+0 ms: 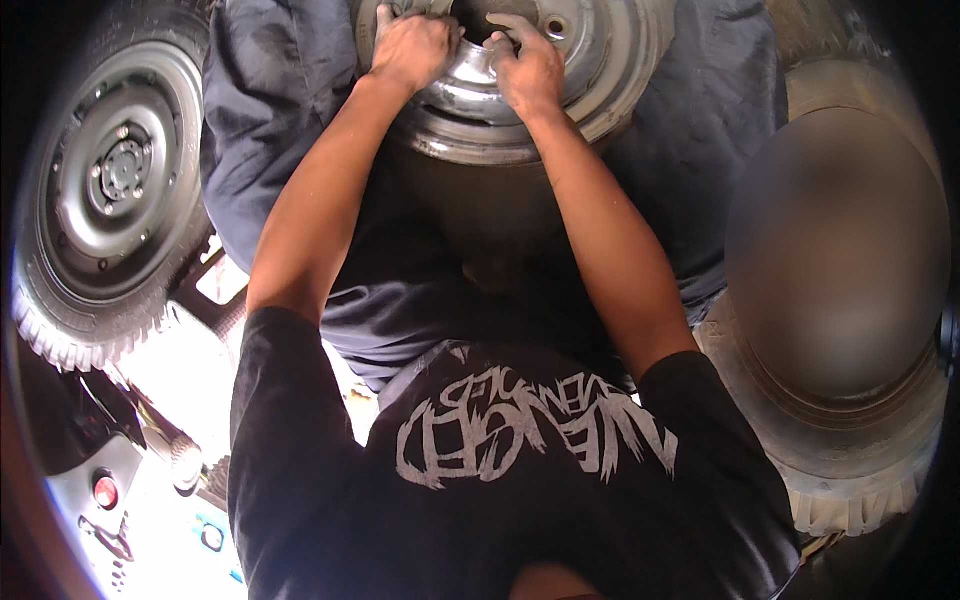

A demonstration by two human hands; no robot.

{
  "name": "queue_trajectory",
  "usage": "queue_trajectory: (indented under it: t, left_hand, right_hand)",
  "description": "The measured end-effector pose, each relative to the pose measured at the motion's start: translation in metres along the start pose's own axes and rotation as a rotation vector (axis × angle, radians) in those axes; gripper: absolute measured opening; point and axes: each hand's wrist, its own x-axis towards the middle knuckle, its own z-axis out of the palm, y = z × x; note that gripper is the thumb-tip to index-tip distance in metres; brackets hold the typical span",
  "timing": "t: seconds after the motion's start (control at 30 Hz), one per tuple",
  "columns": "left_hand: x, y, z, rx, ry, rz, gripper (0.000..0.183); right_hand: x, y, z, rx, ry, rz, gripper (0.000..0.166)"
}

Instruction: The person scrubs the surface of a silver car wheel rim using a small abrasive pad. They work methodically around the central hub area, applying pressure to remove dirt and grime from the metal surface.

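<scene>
A bare steel wheel rim with a tyre below it stands between my knees. At the left of its dark centre hole, my left hand lies on the metal disc, its fingers curled and partly hidden. My right hand is at the right edge of the same hole, thumb and forefinger apart over the opening, with nothing seen between them. A round bolt hole shows just right of that hand. Both hands look smudged with dirt. The wheel's far side lies beyond the top of the picture.
Another wheel with a black steel rim and knobbly tyre stands at the left. At the right is a dusty tyre, partly covered by a blurred oval. A metal part with a round red piece lies at the lower left in bright light.
</scene>
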Motion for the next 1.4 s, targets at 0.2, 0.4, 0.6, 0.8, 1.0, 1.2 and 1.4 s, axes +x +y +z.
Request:
queue_trajectory:
  t: [0.2, 0.4, 0.6, 0.8, 1.0, 1.2, 1.4]
  left_hand:
    - [-0.001, -0.002, -0.015, -0.178, -0.168, -0.361, 0.049]
    - [-0.017, -0.005, -0.001, -0.081, -0.030, -0.315, 0.034]
    - [-0.014, 0.000, 0.012, 0.053, 0.121, 0.139, 0.031]
    - [0.018, -0.004, 0.021, -0.073, 0.000, -0.070, 0.038]
    - [0.002, -0.006, -0.014, -0.121, -0.013, -0.285, 0.038]
    - [-0.027, -0.018, 0.006, -0.007, 0.089, -0.082, 0.036]
    - [0.002, -0.006, 0.015, 0.207, 0.154, 0.275, 0.031]
  right_hand:
    - [-0.004, 0.001, -0.012, -0.016, -0.055, -0.005, 0.026]
    - [0.005, 0.016, -0.016, 0.193, -0.009, 0.111, 0.029]
    - [0.003, 0.001, -0.015, 0.161, 0.008, 0.172, 0.032]
    - [-0.006, -0.001, -0.010, -0.053, -0.025, -0.014, 0.035]
    - [0.007, 0.026, -0.023, 0.267, -0.018, 0.116, 0.039]
    - [0.006, 0.020, -0.024, 0.197, 0.019, 0.113, 0.041]
    - [0.006, 0.019, -0.015, 0.079, 0.106, 0.061, 0.042]
